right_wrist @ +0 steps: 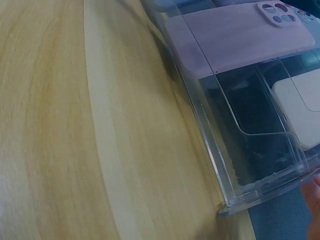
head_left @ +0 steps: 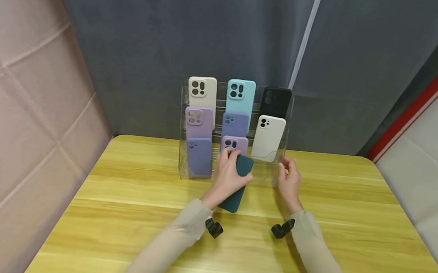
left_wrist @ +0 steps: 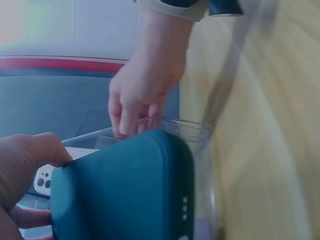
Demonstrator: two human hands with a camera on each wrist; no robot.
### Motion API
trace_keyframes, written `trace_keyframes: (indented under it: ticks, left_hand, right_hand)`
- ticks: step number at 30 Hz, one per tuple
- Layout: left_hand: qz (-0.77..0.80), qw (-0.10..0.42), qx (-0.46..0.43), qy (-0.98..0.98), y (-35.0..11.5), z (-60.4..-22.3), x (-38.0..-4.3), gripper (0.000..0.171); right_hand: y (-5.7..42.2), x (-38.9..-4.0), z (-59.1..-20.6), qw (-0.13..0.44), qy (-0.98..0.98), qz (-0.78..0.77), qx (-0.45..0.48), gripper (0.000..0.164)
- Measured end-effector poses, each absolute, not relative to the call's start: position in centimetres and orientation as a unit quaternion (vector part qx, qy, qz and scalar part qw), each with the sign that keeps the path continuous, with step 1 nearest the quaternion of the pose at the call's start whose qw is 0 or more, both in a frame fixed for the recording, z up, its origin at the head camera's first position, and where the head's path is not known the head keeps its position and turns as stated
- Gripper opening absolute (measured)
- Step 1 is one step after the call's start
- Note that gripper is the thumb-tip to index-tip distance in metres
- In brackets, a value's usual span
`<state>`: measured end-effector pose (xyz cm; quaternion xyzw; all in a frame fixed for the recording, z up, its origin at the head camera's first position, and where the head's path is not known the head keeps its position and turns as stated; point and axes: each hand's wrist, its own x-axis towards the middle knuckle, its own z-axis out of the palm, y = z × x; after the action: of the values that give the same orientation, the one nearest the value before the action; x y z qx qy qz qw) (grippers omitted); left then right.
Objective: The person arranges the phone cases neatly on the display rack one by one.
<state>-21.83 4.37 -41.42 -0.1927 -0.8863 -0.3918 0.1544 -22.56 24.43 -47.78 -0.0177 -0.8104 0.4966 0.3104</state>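
A dark teal phone case is gripped in my left hand, thumb on one long edge and fingers on the other. In the left wrist view the case fills the lower middle, small holes along its end. It overlaps the lower front of a clear stepped display stand. My right hand holds the stand's right side edge with curled fingers. Just behind the teal case, a light purple case leans in the stand's bottom row. The bottom-right slot holds no case.
More cases lean in the stand: white, black, light blue, cream and several purple ones. The stand is near the back edge of the wooden table, before a grey curtain.
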Motion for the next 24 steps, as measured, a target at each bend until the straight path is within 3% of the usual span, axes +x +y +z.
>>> trace_keyframes:
  ticks: [11, 24]
  left_hand:
    - [-0.422, 0.225, -0.213, -0.852, 7.4, -39.4, -23.6, 0.058]
    - [-0.450, 0.296, -0.194, -0.820, 11.0, -38.5, -25.5, 0.059]
  right_hand:
    - [24.8, -22.2, -47.5, 0.276, -0.808, 0.520, -0.014, 0.026]
    - [24.7, -22.0, -47.3, 0.277, -0.801, 0.530, -0.005, 0.026]
